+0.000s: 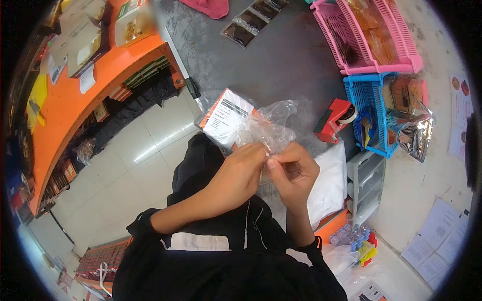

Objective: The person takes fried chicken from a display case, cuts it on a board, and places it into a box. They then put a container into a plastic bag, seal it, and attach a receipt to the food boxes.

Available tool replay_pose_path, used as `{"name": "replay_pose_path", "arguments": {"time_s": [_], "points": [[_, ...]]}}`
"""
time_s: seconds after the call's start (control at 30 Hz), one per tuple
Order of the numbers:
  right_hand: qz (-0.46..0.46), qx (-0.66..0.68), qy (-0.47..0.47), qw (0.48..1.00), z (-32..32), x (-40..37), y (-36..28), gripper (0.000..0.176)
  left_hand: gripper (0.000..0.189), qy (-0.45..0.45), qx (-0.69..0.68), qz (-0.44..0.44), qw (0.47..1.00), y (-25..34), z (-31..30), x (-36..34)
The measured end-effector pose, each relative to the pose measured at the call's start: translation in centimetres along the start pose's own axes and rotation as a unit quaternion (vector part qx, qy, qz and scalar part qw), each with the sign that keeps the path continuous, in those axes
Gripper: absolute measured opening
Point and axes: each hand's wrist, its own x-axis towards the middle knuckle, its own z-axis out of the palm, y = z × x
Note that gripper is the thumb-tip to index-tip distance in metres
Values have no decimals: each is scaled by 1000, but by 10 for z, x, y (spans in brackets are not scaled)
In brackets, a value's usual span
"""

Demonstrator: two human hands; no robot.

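A clear plastic bag sits at the near edge of the grey table, gathered toward me. Inside it is an orange box with a white printed label. My left hand is closed on the gathered plastic, knuckles up. Close against it, my right hand pinches the same plastic between thumb and forefinger. The fingertips of both hands meet, and the exact bit of plastic between them is partly hidden. To the right of the bag stands a red tape dispenser with a roll of tape.
Pink baskets and a blue basket holding packets line the table's right side. Dark sachets and a pink cloth lie farther back. White plastic bags are near my right arm. An orange counter with boxes is left.
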Motion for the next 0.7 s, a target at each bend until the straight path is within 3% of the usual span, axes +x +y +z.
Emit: {"name": "replay_pose_path", "arguments": {"time_s": [0.07, 0.13, 0.17, 0.23, 0.37, 0.43, 0.57, 0.6, 0.63, 0.7], "points": [[6, -1, 11, 1000, 3, 1, -6, 8, 12, 12, 8, 20, 1000, -4, 4, -1], [63, -2, 55, 996, 6, -1, -12, 12, 15, 7, 135, 71, 988, -7, 5, -1], [64, -1, 53, 997, 5, -1, -11, 12, 15, 8, 136, 70, 988, -7, 3, -1], [14, -114, 18, 993, -1, -1, -9, 19, 16, -18, 252, 115, 961, -8, -1, -1], [12, -227, 5, 974, -5, -3, -33, 16, 22, -51, 273, 132, 951, -5, 0, 2], [-31, -309, -18, 950, -3, 1, -40, 8, 15, -31, 268, 152, 951, -8, 4, 4], [-121, -342, -29, 931, -7, 10, -33, 5, 9, -16, 215, 161, 963, -16, 1, 12], [-39, -193, 15, 980, -7, 11, -30, 6, 8, -25, 180, 163, 970, -23, 0, 15], [43, -38, 60, 997, -5, 12, -26, 7, 8, -36, 144, 164, 975, -27, -1, 16], [29, 19, 78, 996, -1, 14, -17, 10, 9, -30, 131, 169, 976, -19, -4, 18]]}}
